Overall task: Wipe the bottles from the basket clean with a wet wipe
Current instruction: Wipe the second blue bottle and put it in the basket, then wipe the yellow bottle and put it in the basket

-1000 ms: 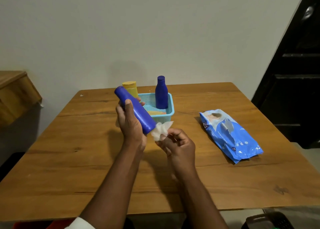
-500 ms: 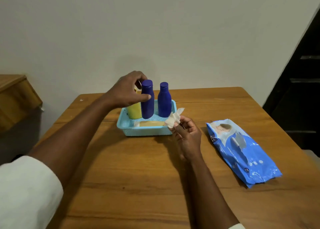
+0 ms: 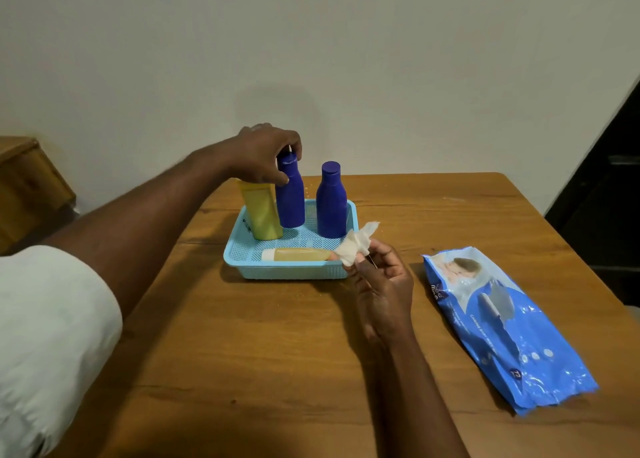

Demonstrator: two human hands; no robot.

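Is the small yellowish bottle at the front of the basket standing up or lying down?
Lying down. The small yellowish bottle rests on its side along the front wall of the basket, white cap pointing left.

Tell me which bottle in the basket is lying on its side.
The small pale-yellow bottle along the basket's near wall. The two blue bottles and the yellow tube stand up behind it.

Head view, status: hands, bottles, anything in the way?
Left hand grips left blue bottle, upright in basket. Right hand pinches wipe. Nothing in the way.
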